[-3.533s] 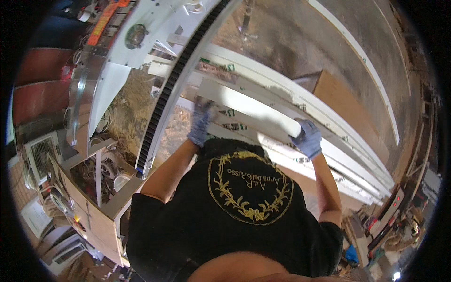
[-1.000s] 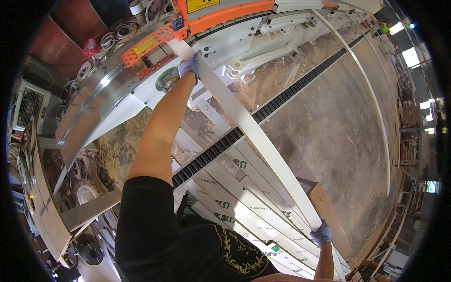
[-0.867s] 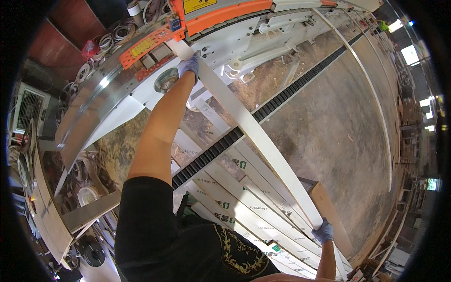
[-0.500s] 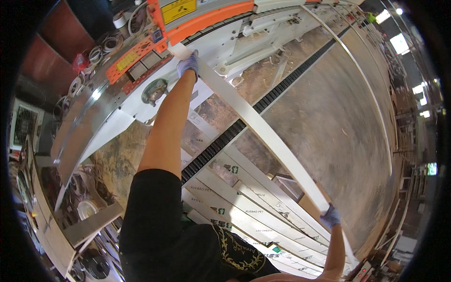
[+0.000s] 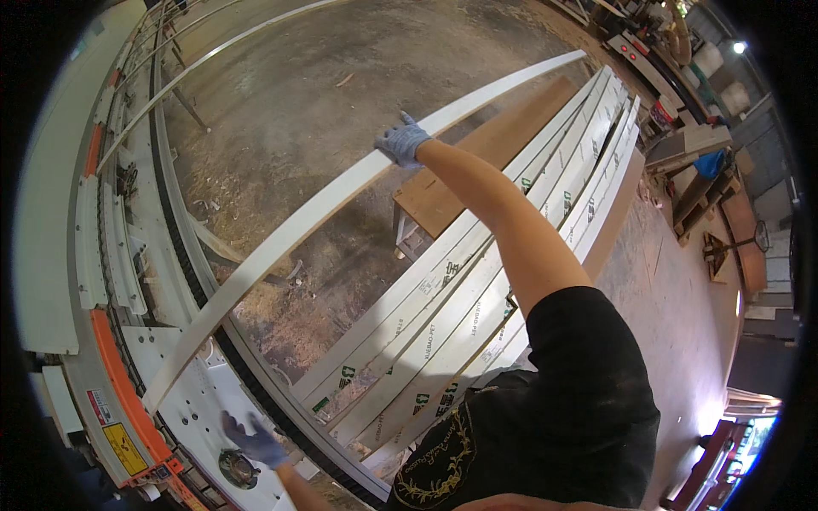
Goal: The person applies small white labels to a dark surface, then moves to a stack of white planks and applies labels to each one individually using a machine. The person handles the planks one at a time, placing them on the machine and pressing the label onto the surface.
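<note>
A long white board strip (image 5: 294, 234) runs slantwise from the machine at the lower left to the far right. My right hand (image 5: 402, 142), in a grey-blue glove, is closed on the strip near its middle. My left hand (image 5: 256, 440), gloved alike, is off the strip. Its fingers are spread over the machine's white side panel (image 5: 192, 396), near a round metal fitting (image 5: 239, 468). The strip's near end rests by the orange edge (image 5: 128, 366) of the machine.
Several white strips with green and dark print lie stacked (image 5: 460, 298) at centre right. A brown board (image 5: 452, 192) lies beyond them on a low support. A black ridged track (image 5: 183, 230) runs along the machine. At the far right stand wooden pieces (image 5: 686, 146) and a pallet jack (image 5: 733, 243).
My view has turned to the right. My left hand has let go of the strip's machine end and opened. My right hand now grips nearer the strip's middle instead of toward its other end.
</note>
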Motion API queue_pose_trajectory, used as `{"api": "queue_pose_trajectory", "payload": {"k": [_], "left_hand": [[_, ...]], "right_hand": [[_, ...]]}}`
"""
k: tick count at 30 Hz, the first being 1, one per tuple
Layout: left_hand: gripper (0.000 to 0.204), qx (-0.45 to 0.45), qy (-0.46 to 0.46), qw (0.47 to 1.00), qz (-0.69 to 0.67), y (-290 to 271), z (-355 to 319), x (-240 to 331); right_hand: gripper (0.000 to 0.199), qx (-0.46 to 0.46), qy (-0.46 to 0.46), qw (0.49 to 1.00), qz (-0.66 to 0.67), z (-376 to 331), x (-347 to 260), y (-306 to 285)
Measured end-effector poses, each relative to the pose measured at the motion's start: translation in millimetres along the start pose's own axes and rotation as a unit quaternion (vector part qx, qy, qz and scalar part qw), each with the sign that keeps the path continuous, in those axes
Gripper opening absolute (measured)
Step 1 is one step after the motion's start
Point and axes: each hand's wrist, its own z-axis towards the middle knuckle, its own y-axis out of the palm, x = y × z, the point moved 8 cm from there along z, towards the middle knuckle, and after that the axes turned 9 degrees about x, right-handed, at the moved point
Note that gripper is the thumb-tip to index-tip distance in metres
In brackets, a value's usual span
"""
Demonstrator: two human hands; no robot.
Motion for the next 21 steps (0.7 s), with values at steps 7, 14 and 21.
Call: {"api": "queue_pose_trajectory", "payload": {"k": [7,14,21], "left_hand": [[0.058,-0.350,0.151,0.918,0.107,129.5,-230.7,70.6],[0.063,-0.477,0.071,0.848,0.217,101.1,-426.1,-61.9],[0.053,-0.459,0.040,0.854,0.241,78.6,-477.9,-30.1]], "right_hand": [[0.050,0.044,0.006,0.986,0.160,-108.8,-39.2,88.3],[0.067,-0.168,-0.214,0.950,0.153,-402.8,-161.3,221.6],[0.062,-0.066,-0.131,0.983,0.112,-501.5,-75.4,230.9]]}}
